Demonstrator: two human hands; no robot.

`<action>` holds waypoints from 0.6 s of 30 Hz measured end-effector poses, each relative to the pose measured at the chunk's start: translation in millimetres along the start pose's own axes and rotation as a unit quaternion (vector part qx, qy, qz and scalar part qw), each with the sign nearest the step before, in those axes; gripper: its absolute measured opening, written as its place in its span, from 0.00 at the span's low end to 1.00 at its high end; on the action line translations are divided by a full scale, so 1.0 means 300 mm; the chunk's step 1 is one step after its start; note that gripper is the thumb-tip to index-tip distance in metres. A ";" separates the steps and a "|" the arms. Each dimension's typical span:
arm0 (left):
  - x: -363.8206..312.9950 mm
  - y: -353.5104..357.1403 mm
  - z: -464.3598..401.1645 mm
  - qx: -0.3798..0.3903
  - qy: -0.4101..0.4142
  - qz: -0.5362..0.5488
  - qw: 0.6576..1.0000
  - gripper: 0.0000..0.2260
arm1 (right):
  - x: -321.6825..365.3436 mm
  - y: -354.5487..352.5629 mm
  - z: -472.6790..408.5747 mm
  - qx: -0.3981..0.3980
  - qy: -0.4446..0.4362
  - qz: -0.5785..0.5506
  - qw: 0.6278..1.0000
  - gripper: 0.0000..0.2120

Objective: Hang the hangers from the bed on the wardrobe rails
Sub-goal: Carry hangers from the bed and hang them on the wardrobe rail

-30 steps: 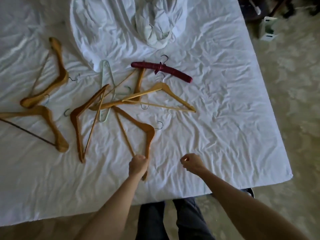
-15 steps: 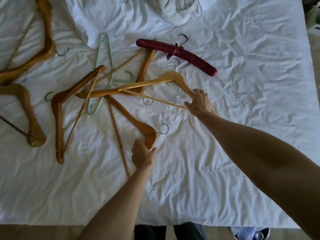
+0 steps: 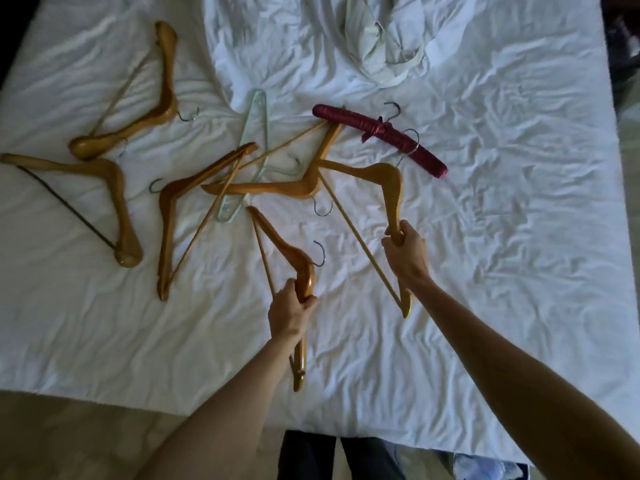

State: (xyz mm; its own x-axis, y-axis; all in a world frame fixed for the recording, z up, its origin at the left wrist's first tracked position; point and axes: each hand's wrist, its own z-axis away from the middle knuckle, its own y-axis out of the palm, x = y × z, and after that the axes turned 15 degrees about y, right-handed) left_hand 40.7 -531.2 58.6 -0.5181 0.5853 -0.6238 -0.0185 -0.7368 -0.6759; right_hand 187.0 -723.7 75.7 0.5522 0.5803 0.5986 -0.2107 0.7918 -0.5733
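Note:
Several hangers lie on the white bed (image 3: 502,237). My left hand (image 3: 291,311) grips the shoulder of a brown wooden hanger (image 3: 277,240) just below its metal hook. My right hand (image 3: 403,252) grips one arm of a lighter wooden hanger (image 3: 389,181), whose bar slants down to its tip near my wrist. A padded dark red hanger (image 3: 377,138) lies behind it. A pale green plastic hanger (image 3: 254,133) and more wooden hangers (image 3: 173,220) lie to the left, some overlapping.
A bunched white duvet and a folded pale cloth (image 3: 377,46) sit at the far side of the bed. The bed's near edge runs just in front of my legs, with floor at lower left (image 3: 69,438). No wardrobe is in view.
My right hand reached to the light wooden hanger, closed on its arm and pulled it toward me. My left hand kept its grip on the brown hanger and drew it nearer.

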 end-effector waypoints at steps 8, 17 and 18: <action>-0.237 -0.341 0.299 -0.094 -0.093 0.275 0.952 0.04 | 0.145 -0.199 0.597 0.074 -0.047 -0.011 0.996 0.09; -0.239 -0.720 0.663 -0.254 -0.158 0.427 0.853 0.09 | 0.404 -0.108 0.942 0.288 -0.170 0.017 0.942 0.09; -0.219 -0.766 0.710 -0.274 -0.162 0.436 0.842 0.09 | 0.446 -0.074 0.991 0.315 -0.188 0.030 0.930 0.09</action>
State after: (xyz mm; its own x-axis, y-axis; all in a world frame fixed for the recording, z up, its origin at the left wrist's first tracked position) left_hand -103.2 -472.7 338.6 -0.3390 -0.2858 -0.8963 0.8403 -0.5203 -0.1519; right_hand 25.7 -607.1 334.8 0.2291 0.5587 0.7971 -0.7276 0.6423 -0.2410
